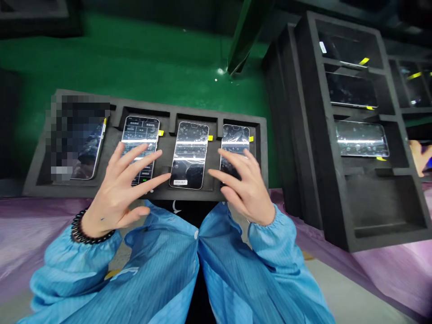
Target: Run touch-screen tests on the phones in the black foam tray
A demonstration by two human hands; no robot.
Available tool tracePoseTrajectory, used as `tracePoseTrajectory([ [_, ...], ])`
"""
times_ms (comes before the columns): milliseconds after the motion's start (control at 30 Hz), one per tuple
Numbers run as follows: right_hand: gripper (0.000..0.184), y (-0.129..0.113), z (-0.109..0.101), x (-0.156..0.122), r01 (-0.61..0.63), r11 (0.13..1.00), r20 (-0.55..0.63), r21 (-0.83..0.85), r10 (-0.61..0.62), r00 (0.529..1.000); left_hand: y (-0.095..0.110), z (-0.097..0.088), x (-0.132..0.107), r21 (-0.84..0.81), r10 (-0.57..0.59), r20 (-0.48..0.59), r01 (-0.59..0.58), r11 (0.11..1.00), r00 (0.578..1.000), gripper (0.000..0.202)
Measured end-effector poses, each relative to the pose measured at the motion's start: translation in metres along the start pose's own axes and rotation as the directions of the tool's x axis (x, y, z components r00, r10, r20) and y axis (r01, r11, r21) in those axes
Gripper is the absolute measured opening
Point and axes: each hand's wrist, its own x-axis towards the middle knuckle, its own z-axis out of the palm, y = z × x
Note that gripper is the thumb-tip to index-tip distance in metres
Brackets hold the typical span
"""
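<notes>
A black foam tray point(162, 194) in front of me holds several smartphones in separate compartments. My left hand point(123, 189) is spread open over the lower part of a smartphone with a lit menu screen point(140, 128); its index fingertip reaches the edge of the middle smartphone point(189, 153). That one has a dark screen and a small white label at its lower end. My right hand point(245, 184) is open, with fingers over the right smartphone point(235, 135), partly hiding it. Whether the fingertips touch glass I cannot tell. Another dark smartphone point(87, 157) lies in the leftmost compartment, partly blurred out.
A stack of black foam trays point(388, 238) stands to the right, its top one holding several phones with yellow tabs. Another tray with phones point(410, 85) lies beyond it. A green post point(248, 36) rises behind the work surface point(141, 67). Another person's hand point(420, 157) shows at the right edge.
</notes>
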Motion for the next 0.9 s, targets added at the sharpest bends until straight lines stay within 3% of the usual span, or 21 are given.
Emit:
tracePoseTrajectory([
  [133, 0.035, 0.015, -0.018, -0.028, -0.142, 0.990, -0.124, -0.013, 0.139, 0.982, -0.004, -0.001, 0.006, 0.016, 0.001, -0.009, -0.001, 1.000, 1.000, 0.057],
  [333, 0.035, 0.012, -0.017, -0.051, -0.161, 0.982, -0.094, -0.095, 0.152, 0.984, -0.003, 0.010, 0.017, -0.014, 0.043, 0.002, -0.043, 0.999, 0.999, 0.055],
  [533, 0.032, 0.016, -0.012, -0.062, -0.197, 0.957, -0.161, -0.213, 0.164, 0.973, 0.000, 0.017, 0.021, -0.045, 0.019, 0.019, -0.018, 0.999, 1.000, 0.051],
  [700, 0.032, 0.024, -0.018, -0.062, -0.206, 0.964, -0.249, -0.170, 0.161, 0.955, 0.001, 0.005, 0.030, 0.005, -0.031, 0.032, 0.030, 1.000, 0.999, 0.050],
  [800, 0.034, 0.035, -0.020, -0.051, -0.276, 0.949, -0.295, -0.155, 0.222, 0.929, -0.002, -0.005, 0.045, 0.043, -0.059, 0.046, 0.057, 0.997, 0.997, 0.054],
  [900, 0.037, 0.048, -0.019, -0.030, -0.360, 0.918, -0.304, -0.168, 0.299, 0.904, -0.009, -0.010, 0.068, 0.085, -0.053, 0.081, 0.046, 0.995, 0.995, 0.044],
])
